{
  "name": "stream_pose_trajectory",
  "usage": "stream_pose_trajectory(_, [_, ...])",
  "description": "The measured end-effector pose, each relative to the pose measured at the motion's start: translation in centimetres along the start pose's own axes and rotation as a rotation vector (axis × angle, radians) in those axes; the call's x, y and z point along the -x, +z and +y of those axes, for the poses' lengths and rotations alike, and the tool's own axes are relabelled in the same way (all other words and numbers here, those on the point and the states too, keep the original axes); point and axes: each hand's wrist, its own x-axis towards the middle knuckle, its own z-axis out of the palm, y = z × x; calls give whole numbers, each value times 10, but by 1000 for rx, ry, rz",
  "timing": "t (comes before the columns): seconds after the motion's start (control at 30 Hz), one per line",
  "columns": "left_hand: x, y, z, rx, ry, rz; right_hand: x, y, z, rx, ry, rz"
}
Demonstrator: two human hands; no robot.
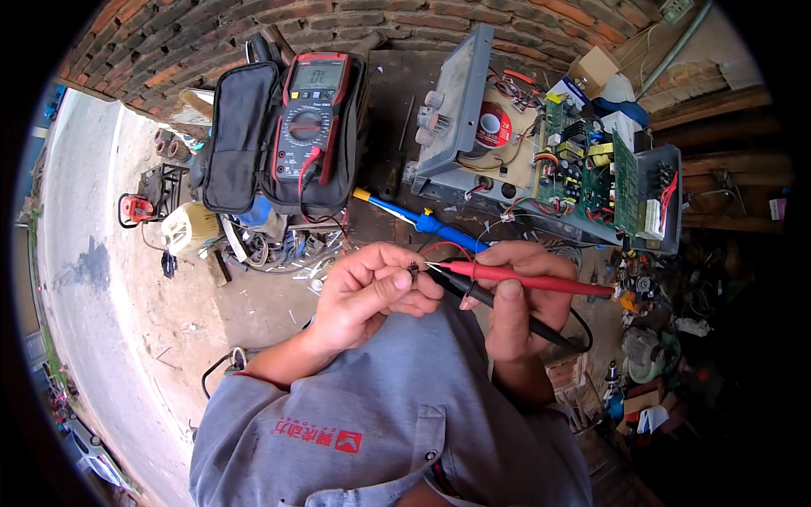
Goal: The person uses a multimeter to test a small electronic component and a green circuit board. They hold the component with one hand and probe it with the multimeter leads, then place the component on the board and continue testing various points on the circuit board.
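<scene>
In the head view, the left hand (pixel 368 291) has its grip closed on a small dark component (pixel 413 271), held between the thumb and the fingers in front of the grey shirt (pixel 372 380). The right hand (pixel 525 296) is gripping together a red probe (pixel 541 281) and a black probe (pixel 478 293); their tips are just beside the component, but I cannot tell if they touch it. Beyond, on the bench (pixel 387 97), a red-and-grey multimeter (pixel 307 122) lies in an opened black case (pixel 241 139), near an opened grey device (pixel 460 101) with green circuit boards (pixel 623 182).
</scene>
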Motion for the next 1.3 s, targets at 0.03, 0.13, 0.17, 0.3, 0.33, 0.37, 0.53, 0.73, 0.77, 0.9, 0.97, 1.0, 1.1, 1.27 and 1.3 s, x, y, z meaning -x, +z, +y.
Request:
stream_pose_trajectory(0.03, [0,0,0,7,-7,5,0,-1,1,-22,-18,-19])
stream_pose_trajectory(0.13, [0,1,1,6,-20,5,1,-4,5,-78,-46,-51])
stream_pose_trajectory(0.17, [0,1,1,3,-21,4,2,-3,5,-92,-38,-51])
stream_pose_trajectory(0.3, [2,0,-1,7,-28,9,4,0,3,-102,-7,-32])
stream_pose_trajectory(0.33, [2,0,-1,8,-28,12,5,1,3,-102,-15,-36])
stream_pose_trajectory(0.37, [2,0,-1,9,-29,14,5,0,4,-101,-23,-37])
stream_pose_trajectory(0.53, [3,1,-1,11,-27,12,5,0,7,-45,-81,-60])
stream_pose_trajectory(0.73, [3,0,-1,-4,-28,-4,6,1,3,0,-90,-72])
stream_pose_trajectory(0.77, [3,0,0,-5,-28,-5,5,0,4,15,-110,-80])
stream_pose_trajectory(0.9, [3,0,0,-13,-24,14,3,0,4,94,-182,-96])
stream_pose_trajectory(0.97, [2,3,-1,-26,-23,58,4,0,4,109,-182,-94])
stream_pose_trajectory(1.0, [2,4,0,-27,-26,61,4,0,4,116,-182,-93])
stream_pose_trajectory(1.1, [1,4,1,-34,-34,67,4,2,2,122,-172,-93])
stream_pose_trajectory(1.27, [2,3,0,-39,-38,71,2,5,3,95,-196,-87])
stream_pose_trajectory(1.3, [2,3,0,-32,-35,64,2,5,3,100,-193,-92])
